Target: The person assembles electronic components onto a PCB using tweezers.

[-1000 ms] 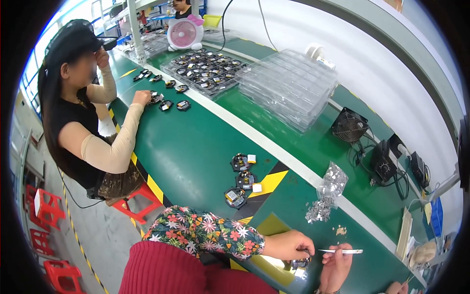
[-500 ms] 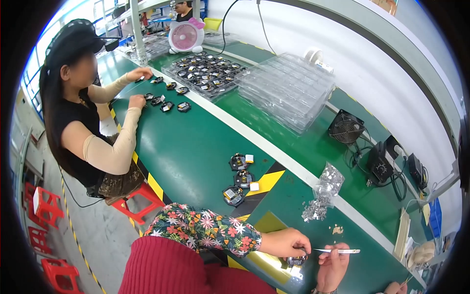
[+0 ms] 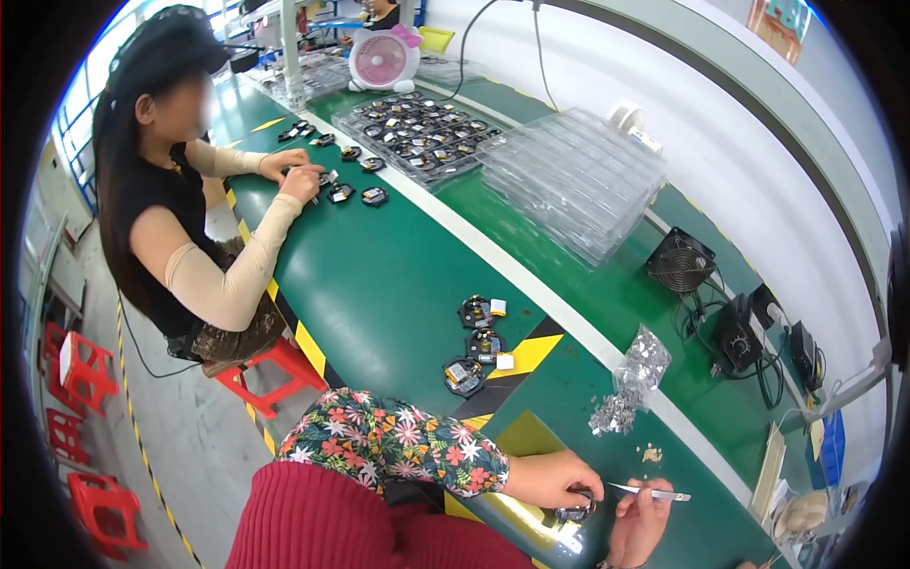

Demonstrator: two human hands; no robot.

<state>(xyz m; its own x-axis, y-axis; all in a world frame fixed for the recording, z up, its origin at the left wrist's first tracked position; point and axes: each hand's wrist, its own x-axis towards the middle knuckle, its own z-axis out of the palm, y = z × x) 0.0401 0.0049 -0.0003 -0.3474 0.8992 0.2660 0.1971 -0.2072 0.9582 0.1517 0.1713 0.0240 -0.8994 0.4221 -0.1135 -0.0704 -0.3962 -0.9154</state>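
Observation:
My left hand (image 3: 557, 480), reaching from a floral sleeve, has its fingers closed on a small black round electronic assembly (image 3: 576, 513) at the bench's near edge. Beneath them lies a shiny yellowish mat (image 3: 531, 436). Just right of it, my right hand (image 3: 637, 531) pinches white tweezers (image 3: 654, 491), whose tip points left toward the assembly. A small heap of tan bits (image 3: 651, 455) lies beyond the tweezers. Farther off are a pile of small metallic parts (image 3: 611, 415) and a clear bag (image 3: 646, 358) of similar parts. Fingers partly hide the held assembly.
Three black assemblies (image 3: 464, 376) with white-and-yellow blocks lie ahead left. At left a co-worker (image 3: 156, 190) handles similar units. Clear trays (image 3: 573, 185), a filled tray (image 3: 422, 137), a black fan (image 3: 680, 259) and a black control box (image 3: 737, 334) stand along the back.
The whole view has shifted slightly. My hands keep nearly the same pose, with the tweezers tilted a little. The co-worker's two hands have come together over a unit.

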